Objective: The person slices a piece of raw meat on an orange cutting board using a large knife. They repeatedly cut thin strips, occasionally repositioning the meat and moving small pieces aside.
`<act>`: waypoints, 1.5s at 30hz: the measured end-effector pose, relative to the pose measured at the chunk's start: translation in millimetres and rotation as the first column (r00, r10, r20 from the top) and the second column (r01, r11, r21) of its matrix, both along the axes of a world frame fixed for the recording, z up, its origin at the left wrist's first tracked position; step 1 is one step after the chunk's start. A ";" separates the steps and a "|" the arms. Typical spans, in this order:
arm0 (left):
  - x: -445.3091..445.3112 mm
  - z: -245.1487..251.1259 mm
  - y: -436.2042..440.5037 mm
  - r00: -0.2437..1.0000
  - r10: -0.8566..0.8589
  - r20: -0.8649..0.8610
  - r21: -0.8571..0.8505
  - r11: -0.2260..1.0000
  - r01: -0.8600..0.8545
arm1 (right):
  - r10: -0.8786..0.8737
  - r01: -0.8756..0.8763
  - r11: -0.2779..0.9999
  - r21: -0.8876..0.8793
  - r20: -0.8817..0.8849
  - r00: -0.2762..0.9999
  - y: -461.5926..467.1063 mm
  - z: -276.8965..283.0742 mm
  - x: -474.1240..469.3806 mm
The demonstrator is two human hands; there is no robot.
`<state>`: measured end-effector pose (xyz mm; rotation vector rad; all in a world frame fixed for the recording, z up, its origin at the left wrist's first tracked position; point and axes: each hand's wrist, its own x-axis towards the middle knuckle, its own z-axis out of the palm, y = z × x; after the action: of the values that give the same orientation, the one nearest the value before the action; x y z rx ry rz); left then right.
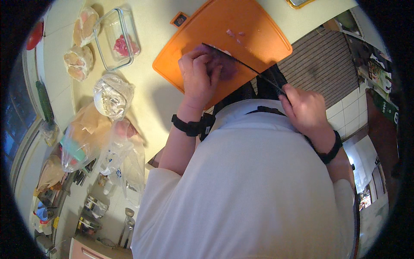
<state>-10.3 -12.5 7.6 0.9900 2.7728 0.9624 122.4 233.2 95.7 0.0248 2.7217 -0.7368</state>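
Note:
My left hand presses and grips a purplish-pink piece of food, which looks like raw meat, on an orange cutting board. The fingers partly cover the piece. My right hand is closed around the handle of a dark-bladed kitchen knife. The blade lies along the far side of the piece, its tip just beyond my left fingers. Small pale pink scraps lie farther up on the board. Left of the board, a rectangular glass container holds pink chopped meat.
Two thick-rinded citrus halves sit beside the container on the pale counter. Nearer are a plastic-wrapped bowl and plastic bags. A cucumber lies by the window. The board's near edge overhangs the counter.

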 end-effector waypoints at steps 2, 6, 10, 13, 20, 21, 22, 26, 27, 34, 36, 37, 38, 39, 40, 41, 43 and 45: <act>1.3 0.1 -0.2 1.000 0.010 0.015 -0.012 1.000 -0.010 | -0.012 0.012 1.000 0.006 0.007 1.000 -1.4 -1.1 -0.7; 5.5 -0.2 0.0 1.000 0.010 -0.017 -0.006 1.000 -0.010 | -0.005 0.001 0.998 0.061 0.068 0.998 -2.1 -1.9 -0.1; 10.3 0.8 -4.4 1.000 0.003 -0.024 0.032 0.999 -0.003 | -0.001 -0.004 0.998 0.055 0.081 0.997 -2.0 -1.4 1.5; 13.1 0.9 -6.7 0.999 0.011 -0.042 0.041 0.999 -0.009 | -0.038 0.031 0.998 0.057 0.113 0.993 -2.9 0.7 2.1; 12.4 -0.3 -3.8 0.999 0.010 -0.047 0.086 0.996 -0.006 | -0.036 0.035 0.999 0.014 0.073 0.997 3.5 13.1 -4.4; 11.1 -0.8 -3.4 0.999 0.012 -0.046 0.100 0.995 -0.007 | -0.031 0.031 1.000 0.004 0.067 0.997 5.3 14.9 -5.7; 9.8 -1.3 -3.0 0.999 0.014 -0.046 0.114 0.993 -0.009 | -0.025 0.024 1.000 0.008 0.071 0.997 6.2 16.1 -7.0; 5.0 1.1 -6.0 0.998 -0.054 -0.044 0.038 0.998 0.055 | 0.029 -0.031 0.999 0.025 0.073 0.997 8.6 17.9 -8.8; 5.0 1.7 -5.8 0.997 -0.054 -0.062 0.019 0.998 0.055 | 0.045 -0.048 0.998 0.037 0.077 0.996 10.2 18.1 -8.4; 6.3 2.0 -4.8 0.987 -0.061 -0.148 -0.042 0.998 0.055 | 0.110 -0.111 0.988 0.104 0.014 0.994 20.6 24.2 6.4; 7.1 0.2 -6.9 0.990 -0.083 -0.116 -0.056 0.996 0.077 | 0.120 -0.121 0.986 0.113 0.015 0.993 21.9 24.8 9.7; 7.7 -0.7 -8.4 0.990 -0.094 -0.101 -0.064 0.994 0.088 | 0.116 -0.116 0.989 0.096 0.008 0.993 22.3 24.5 10.8; 7.7 -2.0 -9.7 0.992 -0.101 -0.077 -0.059 0.994 0.096 | 0.106 -0.105 0.991 0.078 -0.002 0.994 22.8 24.1 11.5; 7.8 -3.5 -10.6 0.993 -0.107 -0.053 -0.053 0.993 0.105 | 0.095 -0.095 0.994 0.060 -0.011 0.995 23.2 23.2 11.8; 8.4 -4.8 -10.7 0.994 -0.106 -0.018 -0.047 0.993 0.105 | 0.095 -0.094 0.994 0.046 -0.007 0.995 23.8 22.1 11.7; 9.9 -5.7 -10.2 0.998 -0.052 0.039 -0.030 0.998 0.053 | 0.095 -0.095 0.995 0.033 -0.005 0.995 24.5 20.9 11.5; 13.1 -4.7 -9.5 0.986 0.046 0.162 -0.030 0.999 -0.042 | 0.094 -0.094 0.996 0.004 -0.011 0.996 25.6 18.7 10.8; 14.2 -0.9 -10.2 0.998 -0.042 -0.047 -0.102 0.994 0.037 | 0.084 -0.084 0.996 -0.021 -0.022 0.996 27.0 16.7 10.0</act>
<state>4.0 -22.7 6.7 1.0627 2.7984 0.7951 132.4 260.2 112.4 -0.1025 2.7159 -0.7471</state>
